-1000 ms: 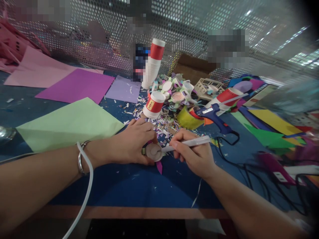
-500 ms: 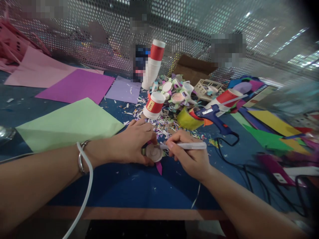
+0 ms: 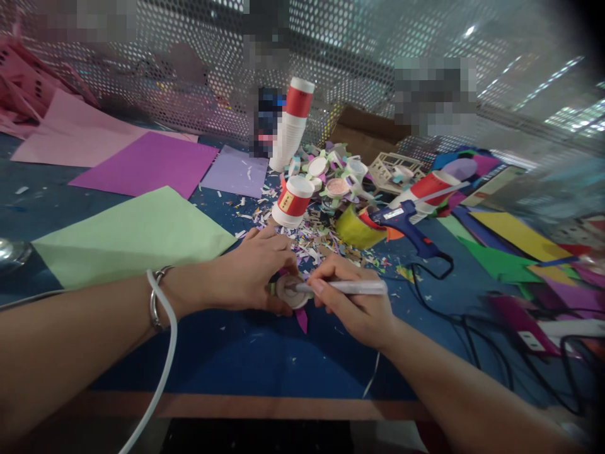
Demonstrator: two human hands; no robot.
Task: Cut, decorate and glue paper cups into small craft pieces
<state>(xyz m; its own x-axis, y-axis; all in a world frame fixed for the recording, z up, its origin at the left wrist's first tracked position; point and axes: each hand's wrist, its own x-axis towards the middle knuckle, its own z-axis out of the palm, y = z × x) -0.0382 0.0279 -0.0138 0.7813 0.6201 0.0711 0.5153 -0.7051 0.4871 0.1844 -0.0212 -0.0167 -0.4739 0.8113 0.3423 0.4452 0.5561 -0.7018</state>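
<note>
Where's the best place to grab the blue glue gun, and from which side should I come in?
Probably the handle of the blue glue gun, approached from the near right. It lies on its side, handle angled toward the near right, nozzle pointing left at the yellow cup. That side also avoids the red-and-white paper cup behind it.

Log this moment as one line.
left hand: steadies pink disc | right hand: white pen, tip on disc | blue table

Two bare forearms without sleeves, left hand [image 3: 255, 272] and right hand [image 3: 355, 302] both ungloved; one thin silver bangle [image 3: 154, 301] on the left wrist; fingernails short, rings not discernible.
</note>
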